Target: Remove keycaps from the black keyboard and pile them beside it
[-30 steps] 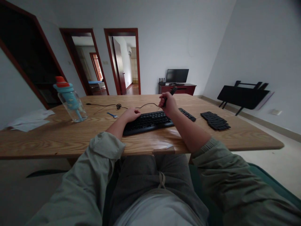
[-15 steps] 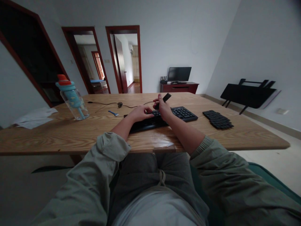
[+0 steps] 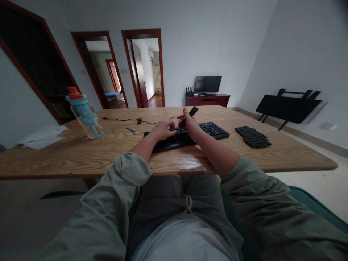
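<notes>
A black keyboard (image 3: 214,130) lies near the front edge of the wooden table, partly covered by both of my hands. My left hand (image 3: 164,130) rests on its left part, thumb and fingers curled against the keys; any small thing between them is hidden. Just above the middle keys, my right hand (image 3: 189,125) is closed around a black stick-like tool (image 3: 193,111), whose wide flat end sticks up past the fingers. The tool's lower end is close to my left fingertips, and I cannot tell whether it touches the keys.
Overlapping flat black pieces (image 3: 252,136) lie right of the keyboard. To the left are a small blue brush (image 3: 131,130), a knotted black cable (image 3: 139,120), a clear bottle (image 3: 87,117) with blue and orange top, and white paper (image 3: 43,137). A monitor (image 3: 208,84) stands on a far cabinet.
Both hands stay over the keyboard, with only slight finger movement. The right hand keeps hold of the black tool. The whole view has shifted a little.
</notes>
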Demonstrator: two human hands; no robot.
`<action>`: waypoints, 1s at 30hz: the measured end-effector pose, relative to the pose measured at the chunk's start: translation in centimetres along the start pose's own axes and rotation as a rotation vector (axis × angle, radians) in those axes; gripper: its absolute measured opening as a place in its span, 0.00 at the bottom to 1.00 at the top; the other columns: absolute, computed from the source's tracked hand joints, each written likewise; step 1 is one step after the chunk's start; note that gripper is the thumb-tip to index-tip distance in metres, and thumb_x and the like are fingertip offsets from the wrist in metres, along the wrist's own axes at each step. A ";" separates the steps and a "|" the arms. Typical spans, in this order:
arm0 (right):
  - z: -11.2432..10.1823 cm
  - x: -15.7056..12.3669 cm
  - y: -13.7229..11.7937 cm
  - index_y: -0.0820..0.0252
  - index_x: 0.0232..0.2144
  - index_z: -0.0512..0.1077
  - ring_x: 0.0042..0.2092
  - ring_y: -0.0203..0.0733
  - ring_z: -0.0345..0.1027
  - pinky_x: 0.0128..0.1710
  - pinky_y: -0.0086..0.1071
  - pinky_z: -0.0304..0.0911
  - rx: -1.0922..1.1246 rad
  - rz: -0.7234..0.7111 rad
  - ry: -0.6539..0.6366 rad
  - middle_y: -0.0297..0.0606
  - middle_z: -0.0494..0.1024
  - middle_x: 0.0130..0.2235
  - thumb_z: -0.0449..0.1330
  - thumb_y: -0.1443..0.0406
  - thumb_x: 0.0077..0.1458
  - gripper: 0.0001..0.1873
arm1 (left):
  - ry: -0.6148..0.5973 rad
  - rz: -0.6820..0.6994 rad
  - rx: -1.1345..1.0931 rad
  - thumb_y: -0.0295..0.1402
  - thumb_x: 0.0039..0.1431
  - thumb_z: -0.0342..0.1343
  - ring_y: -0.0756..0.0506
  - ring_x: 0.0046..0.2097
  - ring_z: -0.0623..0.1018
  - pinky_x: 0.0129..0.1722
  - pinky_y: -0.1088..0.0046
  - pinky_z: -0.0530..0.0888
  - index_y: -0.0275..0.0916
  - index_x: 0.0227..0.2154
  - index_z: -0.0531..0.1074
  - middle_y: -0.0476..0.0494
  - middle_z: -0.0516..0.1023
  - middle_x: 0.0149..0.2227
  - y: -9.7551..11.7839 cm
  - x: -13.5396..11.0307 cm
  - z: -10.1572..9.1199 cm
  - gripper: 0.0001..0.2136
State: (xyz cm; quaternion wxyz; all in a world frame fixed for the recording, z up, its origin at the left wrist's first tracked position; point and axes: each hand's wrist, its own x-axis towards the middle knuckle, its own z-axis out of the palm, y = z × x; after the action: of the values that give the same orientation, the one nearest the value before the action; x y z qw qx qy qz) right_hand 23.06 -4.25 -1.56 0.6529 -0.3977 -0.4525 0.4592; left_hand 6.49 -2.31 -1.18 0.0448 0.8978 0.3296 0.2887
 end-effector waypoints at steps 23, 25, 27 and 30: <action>-0.8 1.0 0.5 0.60 0.24 0.70 0.21 0.35 0.63 0.22 0.30 0.59 -0.423 -0.242 -0.011 0.34 0.71 0.21 0.58 0.50 0.58 0.21 | -0.155 0.052 0.075 0.33 0.56 0.58 0.44 0.39 0.77 0.41 0.71 0.70 0.40 0.37 0.79 0.45 0.80 0.36 -0.8 0.5 0.7 0.08; -0.8 1.1 0.6 0.60 0.24 0.70 0.21 0.34 0.63 0.22 0.29 0.59 -0.416 -0.228 -0.019 0.33 0.70 0.21 0.57 0.50 0.58 0.21 | -0.158 0.067 0.106 0.33 0.57 0.57 0.44 0.40 0.77 0.42 0.71 0.70 0.41 0.37 0.80 0.45 0.80 0.37 -0.6 0.6 0.8 0.08; -0.8 1.2 0.7 0.61 0.24 0.70 0.21 0.33 0.63 0.22 0.28 0.59 -0.402 -0.201 -0.020 0.32 0.69 0.20 0.56 0.51 0.59 0.20 | -0.158 0.075 0.129 0.33 0.57 0.56 0.44 0.40 0.76 0.43 0.71 0.71 0.41 0.37 0.80 0.45 0.80 0.37 -0.4 0.6 0.9 0.09; -0.9 1.1 0.6 0.62 0.25 0.70 0.22 0.33 0.64 0.23 0.27 0.60 -0.394 -0.187 -0.017 0.32 0.69 0.21 0.56 0.52 0.59 0.20 | -0.159 0.082 0.154 0.32 0.58 0.55 0.45 0.40 0.77 0.43 0.71 0.71 0.40 0.37 0.80 0.45 0.80 0.37 0.2 0.5 0.8 0.09</action>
State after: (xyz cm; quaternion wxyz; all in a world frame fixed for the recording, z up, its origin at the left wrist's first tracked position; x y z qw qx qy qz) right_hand 23.94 -3.09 -2.13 0.5984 -0.4699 -0.5739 0.3027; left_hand 7.33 -2.06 -1.59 -0.0102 0.9314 0.3092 0.1918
